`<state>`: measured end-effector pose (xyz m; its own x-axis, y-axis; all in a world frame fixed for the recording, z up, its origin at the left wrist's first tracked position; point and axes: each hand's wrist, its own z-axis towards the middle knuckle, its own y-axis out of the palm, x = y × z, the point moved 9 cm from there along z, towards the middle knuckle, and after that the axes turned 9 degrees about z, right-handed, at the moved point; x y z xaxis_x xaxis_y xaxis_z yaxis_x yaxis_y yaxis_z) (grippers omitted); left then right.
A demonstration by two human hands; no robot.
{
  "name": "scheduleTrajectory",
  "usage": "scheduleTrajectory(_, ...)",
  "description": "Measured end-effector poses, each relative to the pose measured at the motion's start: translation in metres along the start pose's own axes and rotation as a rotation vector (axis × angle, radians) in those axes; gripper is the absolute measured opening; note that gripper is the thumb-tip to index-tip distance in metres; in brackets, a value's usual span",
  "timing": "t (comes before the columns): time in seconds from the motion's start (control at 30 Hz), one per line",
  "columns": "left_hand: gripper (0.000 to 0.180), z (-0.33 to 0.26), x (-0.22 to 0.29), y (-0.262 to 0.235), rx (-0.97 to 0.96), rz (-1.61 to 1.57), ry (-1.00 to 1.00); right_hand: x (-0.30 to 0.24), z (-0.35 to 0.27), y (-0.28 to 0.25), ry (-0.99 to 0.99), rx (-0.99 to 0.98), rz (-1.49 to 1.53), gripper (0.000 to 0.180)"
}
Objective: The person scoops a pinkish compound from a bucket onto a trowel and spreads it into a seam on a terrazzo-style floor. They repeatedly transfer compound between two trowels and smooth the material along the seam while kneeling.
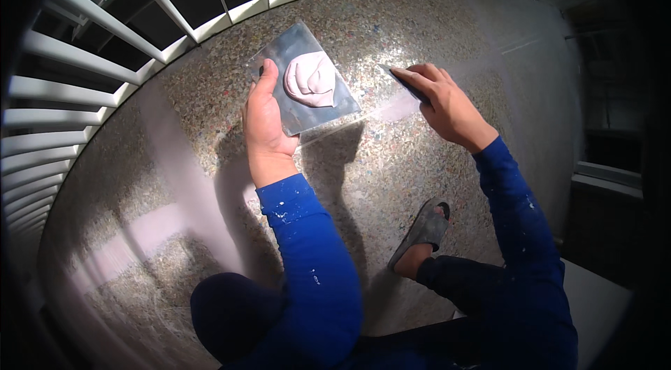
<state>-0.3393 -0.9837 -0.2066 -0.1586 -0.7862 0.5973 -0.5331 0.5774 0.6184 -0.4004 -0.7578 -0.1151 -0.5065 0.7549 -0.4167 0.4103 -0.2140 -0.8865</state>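
Observation:
My left hand (265,115) is closed on a rectangular metal hawk (293,41), its thumb lying over the plate's left edge. A smooth, folded mound of pale pink filler paste (311,80) sits on the plate. To the right, my right hand (451,104) is closed round a putty knife (409,85) with a dark handle. The knife is seen nearly edge-on, its tip pointing toward the hawk but apart from it. Both hands are above a speckled board surface (391,160), and most of the knife's grip is hidden by my fingers.
White railing bars (171,6) curve along the far and left sides. Smooth pinkish bands of filler (185,181) cross the speckled surface. My foot in a grey slide sandal (423,230) rests on it. A pale flat panel (594,307) lies at the lower right.

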Motion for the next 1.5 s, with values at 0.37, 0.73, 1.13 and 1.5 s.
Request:
scheduleTrajectory(0.37,0.037,-0.016,-0.005,0.032,-0.199,0.015,-0.115,-0.14,-0.014,-0.067,-0.698,-0.184,-0.659,0.041)
scheduleTrajectory(0.73,0.039,-0.022,0.005,0.039,-0.166,0.048,0.068,-0.108,-0.013,-0.052,-0.603,-0.334,-0.452,0.04)
scheduleTrajectory(1.13,0.043,-0.036,0.062,0.024,-0.09,-0.237,0.241,0.23,-0.009,0.137,0.753,-0.053,0.62,0.041)
scheduleTrajectory(1.5,0.038,-0.047,0.084,0.008,-0.027,-0.203,0.328,0.21,0.002,0.167,0.805,-0.106,0.487,0.066)
